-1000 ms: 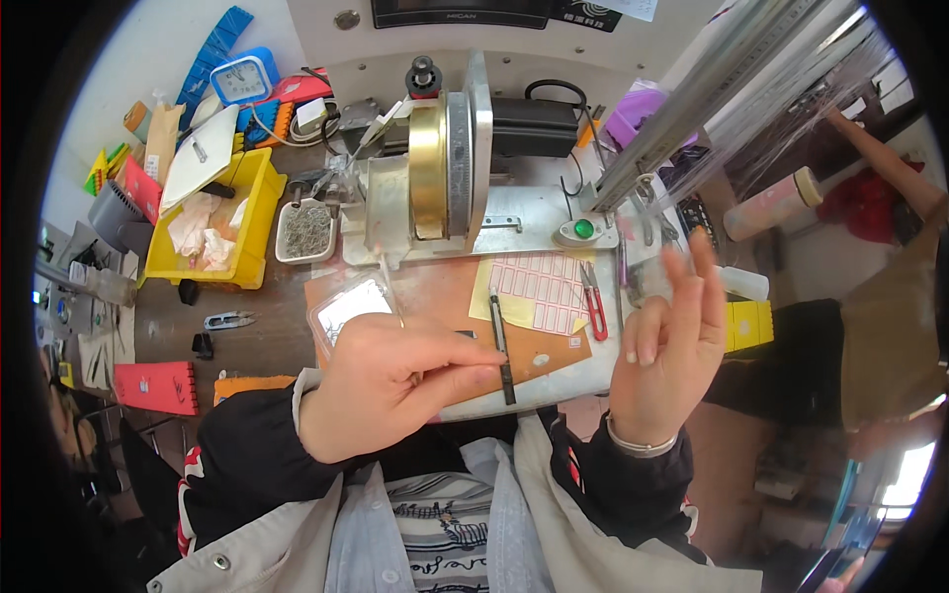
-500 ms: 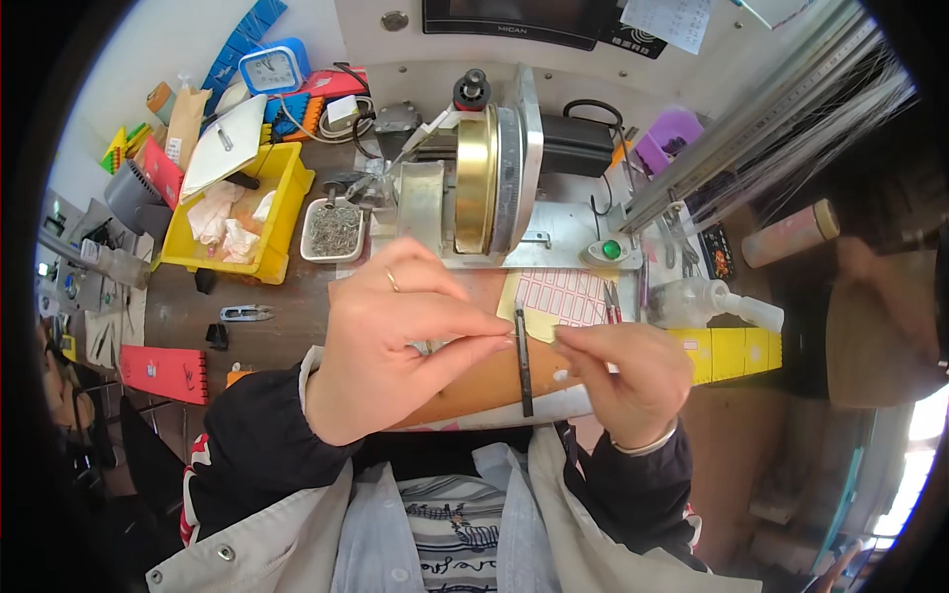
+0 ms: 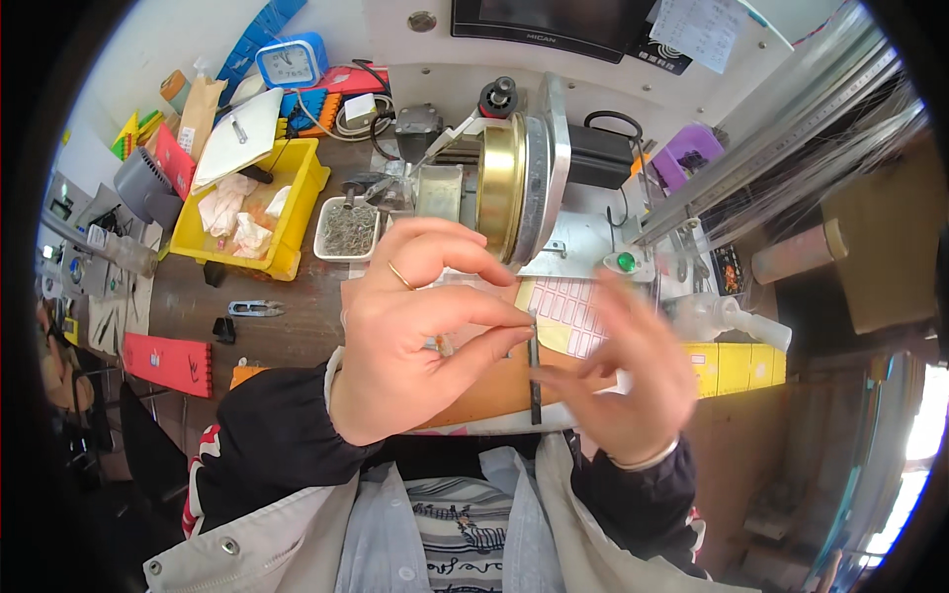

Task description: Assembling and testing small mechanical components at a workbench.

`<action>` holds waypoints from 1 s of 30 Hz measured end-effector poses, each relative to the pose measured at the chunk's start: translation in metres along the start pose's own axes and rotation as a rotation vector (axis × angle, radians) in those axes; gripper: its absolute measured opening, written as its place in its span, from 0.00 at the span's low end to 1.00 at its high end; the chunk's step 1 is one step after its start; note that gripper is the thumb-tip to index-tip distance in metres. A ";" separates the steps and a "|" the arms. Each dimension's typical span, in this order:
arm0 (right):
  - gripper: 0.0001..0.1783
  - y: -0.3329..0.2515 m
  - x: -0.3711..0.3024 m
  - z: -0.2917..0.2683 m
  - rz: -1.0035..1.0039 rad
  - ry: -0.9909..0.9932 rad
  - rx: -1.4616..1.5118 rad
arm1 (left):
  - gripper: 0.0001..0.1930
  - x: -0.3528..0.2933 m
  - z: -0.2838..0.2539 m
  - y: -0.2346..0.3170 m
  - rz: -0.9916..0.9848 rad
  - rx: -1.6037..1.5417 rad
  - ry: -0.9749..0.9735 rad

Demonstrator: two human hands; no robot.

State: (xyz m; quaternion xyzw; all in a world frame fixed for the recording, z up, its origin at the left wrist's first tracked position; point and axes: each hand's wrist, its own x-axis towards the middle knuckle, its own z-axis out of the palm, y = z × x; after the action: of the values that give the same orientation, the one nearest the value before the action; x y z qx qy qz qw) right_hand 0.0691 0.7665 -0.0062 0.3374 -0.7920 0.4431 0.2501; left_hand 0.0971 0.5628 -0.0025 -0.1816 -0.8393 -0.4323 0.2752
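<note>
My left hand [image 3: 415,331], with a ring on one finger, is raised over the front of the bench. Its thumb and index finger are pinched together; whatever lies between the tips is too small to name. A small pale object [image 3: 444,345] shows by its palm. To the right, my right hand [image 3: 628,381] is smeared by motion, so its finger state and any contents are unclear. Between the hands, a thin dark pen-like tool [image 3: 535,385] lies on a brown board [image 3: 489,390]. Beyond it rests a sheet of red-bordered labels [image 3: 565,308].
Behind my hands stands a machine with a brass-coloured wheel [image 3: 497,188]. A white dish of small metal pieces [image 3: 348,229] and a yellow bin [image 3: 287,259] are at left. Thread snips [image 3: 256,308] lie nearer. A clear bottle [image 3: 697,314] stands right, beside a yellow strip [image 3: 736,370].
My right hand has swung into a blur, its fingers spreading from the earlier pinch. My left hand stays pinched but its other fingers have lifted. The whole view has shifted slightly.
</note>
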 end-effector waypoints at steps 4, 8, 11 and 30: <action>0.19 0.014 0.000 0.011 -0.165 -0.082 -0.068 | 0.10 0.002 0.000 -0.002 -0.011 -0.020 -0.012; 0.11 0.022 0.007 0.006 -0.096 -0.027 -0.080 | 0.08 0.002 -0.013 -0.010 -0.041 -0.017 -0.033; 0.09 0.041 0.013 -0.005 0.119 0.108 -0.197 | 0.09 -0.002 -0.030 -0.029 -0.063 -0.013 0.095; 0.04 0.094 0.077 0.065 0.476 -0.322 0.620 | 0.11 0.049 0.003 -0.074 0.006 0.355 0.165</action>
State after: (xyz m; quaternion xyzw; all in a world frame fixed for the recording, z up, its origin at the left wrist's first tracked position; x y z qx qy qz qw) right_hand -0.0578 0.7216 -0.0345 0.2692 -0.7061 0.6473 -0.0996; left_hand 0.0173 0.5273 -0.0198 -0.0965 -0.8764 -0.2904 0.3720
